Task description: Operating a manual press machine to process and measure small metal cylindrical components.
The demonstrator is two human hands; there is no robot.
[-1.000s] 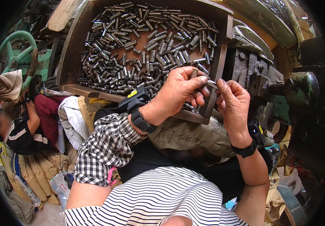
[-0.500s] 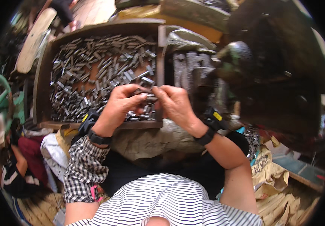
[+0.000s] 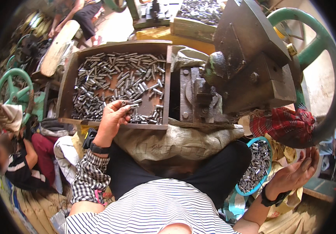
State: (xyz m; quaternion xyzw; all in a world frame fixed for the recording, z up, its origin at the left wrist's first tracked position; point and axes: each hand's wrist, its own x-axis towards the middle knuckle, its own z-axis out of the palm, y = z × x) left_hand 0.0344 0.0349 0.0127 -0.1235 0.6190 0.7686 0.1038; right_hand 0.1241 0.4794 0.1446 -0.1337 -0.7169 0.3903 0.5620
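Observation:
My left hand (image 3: 113,117) is over the near edge of a wooden tray (image 3: 168,84), its thumb and fingers closed on a short metal tube (image 3: 123,103). Beside the fingertips another small metal piece shows; whether it is held too is unclear. Many loose metal tubes (image 3: 98,64) fill the tray. Far to the right my right hand (image 3: 294,174) is raised, palm turned up and fingers stretched out, with nothing in it. It is just below a red plaid cloth (image 3: 283,124) wrapped at the bottom of a big green wheel (image 3: 312,54).
Right of the tray stands a dark press (image 3: 253,58) with a metal die base (image 3: 186,93). A blue basket (image 3: 269,156) of metal pieces is beside my right knee. Sacking (image 3: 156,144) hangs before my lap. Other people sit at the left, near another green wheel (image 3: 30,87).
Both hands were together over the tray. My right hand has swung away to the lower right, while my left stays at the tray with the metal tube. The view has shifted, showing more press.

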